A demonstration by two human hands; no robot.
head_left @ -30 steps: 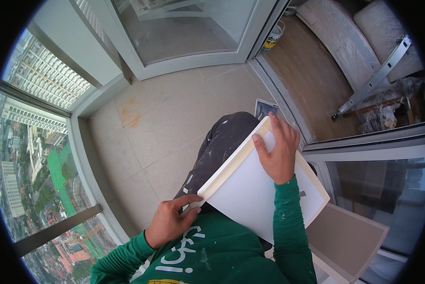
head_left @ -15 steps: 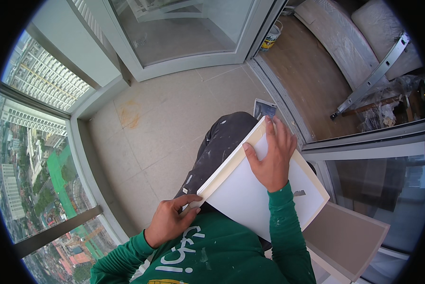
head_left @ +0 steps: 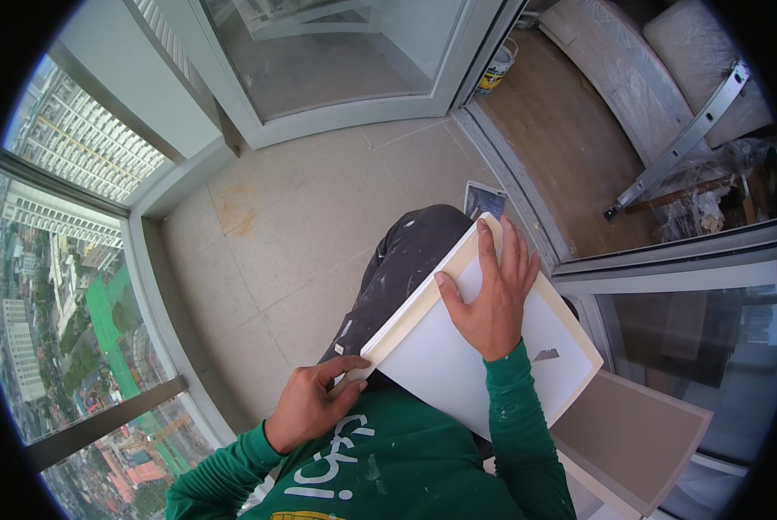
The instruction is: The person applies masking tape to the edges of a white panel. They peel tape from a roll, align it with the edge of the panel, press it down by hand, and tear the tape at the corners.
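Note:
A shallow white panel (head_left: 432, 347) with a raised cream rim lies tilted across my lap. My left hand (head_left: 310, 399) is closed on its near-left corner, thumb and index finger pinching the rim. Flat on the far part of the panel rests my right hand (head_left: 492, 299), its thumb apart and its fingertips reaching over the cream rim (head_left: 410, 310). A small grey metal piece with a notched edge, like a utility knife blade (head_left: 546, 354), lies on the white face beside my right wrist.
A taupe board (head_left: 635, 433) with a pale edge stands to the right. Beyond my knee, a dark flat packet (head_left: 484, 198) lies by the door track. A paint bucket (head_left: 497, 68) and a metal bar (head_left: 683, 139) are inside the doorway. Windows (head_left: 59, 303) line the left.
My right hand has slid slightly left and toward me along the panel, its thumb now over the cream rim. My left hand stays in place.

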